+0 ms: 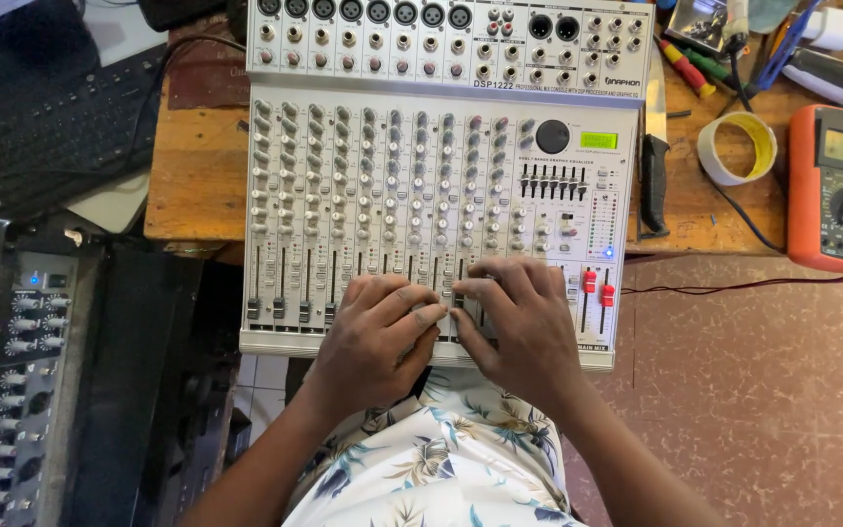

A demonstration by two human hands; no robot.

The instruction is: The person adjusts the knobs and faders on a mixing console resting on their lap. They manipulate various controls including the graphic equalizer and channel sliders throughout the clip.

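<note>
A: Item one, nearest: floral shirt (441,459), lower middle. Above it, left hand (375,337) and right hand (519,327), side by side, touching at the fingertips.

B: Fingers?

A: Both sets curled and close together, tips pressing down on the fader row at the near edge of the mixing console (441,185). Whether a fader cap is pinched between them, cannot tell; the knuckles hide it.

B: Progress?

A: Judged partway: the console lies face-up, whole, a blue lamp lit at its right; the left-hand faders sit low in their slots, two red faders (597,286) untouched just right of the right hand.

B: Edges, room?

A: The console's near edge overhangs the wooden table (197,176), above the lap. Left: rack unit (21,390) close by, a tight side. Right: open floor (763,390), free.

B: Far?

A: Orange multimeter (834,185), tape roll (737,148), screwdrivers (690,63), well apart; keyboard (51,127) far left.
</note>
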